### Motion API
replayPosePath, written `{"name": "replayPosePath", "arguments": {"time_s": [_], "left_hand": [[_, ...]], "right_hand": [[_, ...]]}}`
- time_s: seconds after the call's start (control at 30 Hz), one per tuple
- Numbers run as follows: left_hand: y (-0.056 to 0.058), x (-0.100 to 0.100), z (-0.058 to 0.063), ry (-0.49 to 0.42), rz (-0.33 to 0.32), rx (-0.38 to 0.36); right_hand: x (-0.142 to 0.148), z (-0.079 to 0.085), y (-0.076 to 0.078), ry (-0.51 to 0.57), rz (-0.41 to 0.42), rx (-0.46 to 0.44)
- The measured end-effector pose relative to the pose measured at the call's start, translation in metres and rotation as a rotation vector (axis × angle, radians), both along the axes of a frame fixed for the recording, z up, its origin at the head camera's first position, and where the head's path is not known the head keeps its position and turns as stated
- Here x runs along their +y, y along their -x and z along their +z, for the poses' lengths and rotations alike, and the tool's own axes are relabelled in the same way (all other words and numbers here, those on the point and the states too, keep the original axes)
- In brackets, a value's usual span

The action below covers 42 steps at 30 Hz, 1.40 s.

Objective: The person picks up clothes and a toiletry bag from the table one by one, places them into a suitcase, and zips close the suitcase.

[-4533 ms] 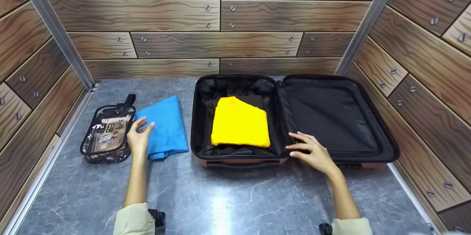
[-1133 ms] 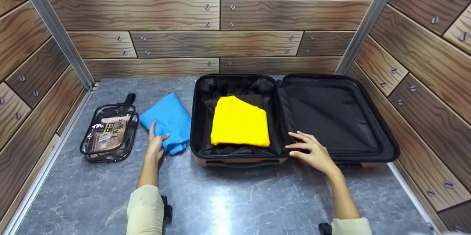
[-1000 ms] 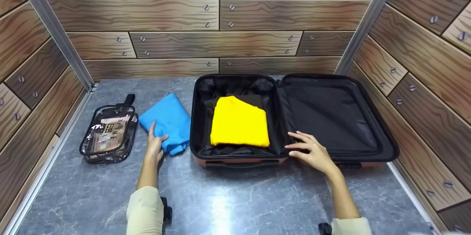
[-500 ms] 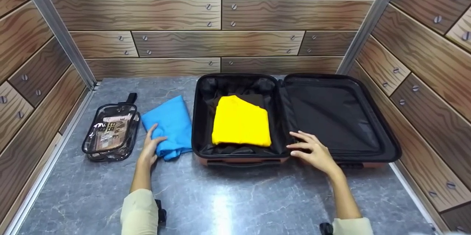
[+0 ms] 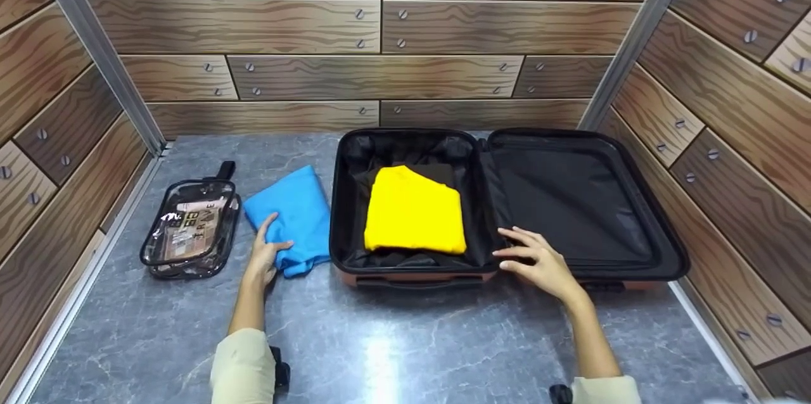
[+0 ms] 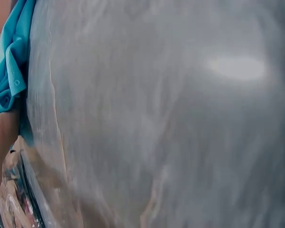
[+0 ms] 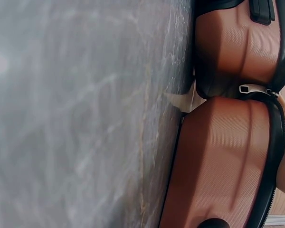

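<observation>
My left hand (image 5: 261,259) grips the left edge of a folded blue cloth (image 5: 298,211), its thumb lying over the fabric. The other fingers are mostly hidden. In the left wrist view, the bunched blue cloth (image 6: 12,61) meets the hand (image 6: 1,135) at the left border. An open suitcase (image 5: 345,265) with a black lining lies right of the cloth. Inside it a folded yellow garment (image 5: 415,214) sits on a dark garment (image 5: 438,172). Loosely spread, my right hand (image 5: 538,265) is at the front of the suitcase's middle seam, fingertips right at the rim.
A clear zip pouch (image 5: 190,227) with cosmetics lies left of the blue cloth. The suitcase's lid half (image 5: 570,201) lies flat toward the right wall. In the right wrist view, its orange-brown shell (image 7: 223,156) and zipper pull (image 7: 251,89) show. Wood-patterned panels surround the grey marbled tabletop (image 5: 355,340).
From reaching between the pouch and the cloth, my left hand has come onto the cloth's edge. The cloth has turned and shifted toward the suitcase, then slightly back. The right hand has stayed still.
</observation>
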<state>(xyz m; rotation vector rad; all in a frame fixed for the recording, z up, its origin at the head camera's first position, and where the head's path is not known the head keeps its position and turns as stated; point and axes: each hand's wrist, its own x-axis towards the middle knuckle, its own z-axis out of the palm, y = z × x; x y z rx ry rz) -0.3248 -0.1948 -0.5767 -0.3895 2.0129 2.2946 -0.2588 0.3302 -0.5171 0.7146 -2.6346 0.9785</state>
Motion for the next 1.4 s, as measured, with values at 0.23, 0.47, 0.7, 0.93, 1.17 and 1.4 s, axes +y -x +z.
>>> {"name": "replayPosePath", "arguments": {"time_s": [0.23, 0.47, 0.7, 0.93, 1.17, 1.4], "left_hand": [[-0.002, 0.000, -0.001, -0.059, 0.009, 0.000], [-0.003, 0.006, -0.002, -0.036, 0.049, -0.046], [-0.004, 0.009, -0.002, -0.041, 0.065, -0.055], [-0.005, 0.006, 0.004, -0.105, 0.080, -0.035], [-0.005, 0.008, 0.013, -0.148, 0.111, 0.011], [-0.005, 0.009, 0.013, -0.019, 0.096, -0.084]], "right_hand": [[-0.001, -0.001, -0.001, 0.016, 0.006, -0.014], [-0.001, -0.001, -0.001, 0.009, 0.009, -0.010], [-0.001, 0.000, -0.001, 0.016, 0.004, -0.026], [-0.002, -0.001, -0.001, 0.013, 0.008, -0.015], [-0.001, 0.000, -0.001, 0.019, 0.010, -0.021], [0.000, 0.000, -0.001, 0.015, 0.002, -0.014]]}}
